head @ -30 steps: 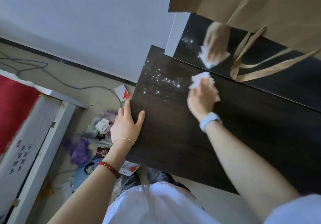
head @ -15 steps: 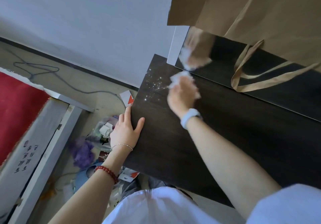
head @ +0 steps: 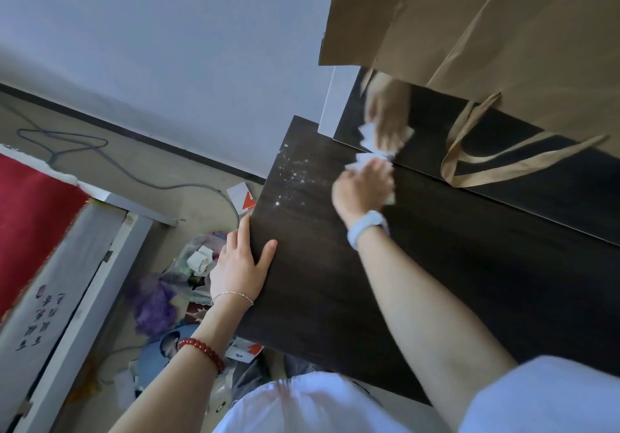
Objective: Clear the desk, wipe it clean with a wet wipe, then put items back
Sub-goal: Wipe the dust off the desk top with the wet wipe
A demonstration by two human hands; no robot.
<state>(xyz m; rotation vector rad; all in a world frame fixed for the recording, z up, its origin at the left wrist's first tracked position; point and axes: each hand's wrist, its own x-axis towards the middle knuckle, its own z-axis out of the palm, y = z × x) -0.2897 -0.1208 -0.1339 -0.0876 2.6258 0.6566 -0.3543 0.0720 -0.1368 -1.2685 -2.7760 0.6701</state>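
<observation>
The dark wood desk point(head: 436, 281) fills the right half of the view. My right hand point(head: 364, 189) presses a crumpled white wet wipe point(head: 360, 161) onto the desk at its far edge, right against a mirror point(head: 503, 170) that shows the hand's reflection. White specks of dust point(head: 295, 174) lie on the desk's far left corner, left of the wipe. My left hand point(head: 240, 264) rests flat on the desk's left edge, fingers spread, holding nothing.
A brown paper bag point(head: 486, 36) with ribbon handles hangs over the mirror at the upper right. On the floor left of the desk lie plastic bags with rubbish point(head: 188, 264), cards point(head: 243, 197), a grey cable point(head: 100, 154) and a red-and-white board point(head: 40, 231).
My right hand with the wipe swept left toward the dusty corner, then back right along the mirror's base. My left hand stayed on the desk edge.
</observation>
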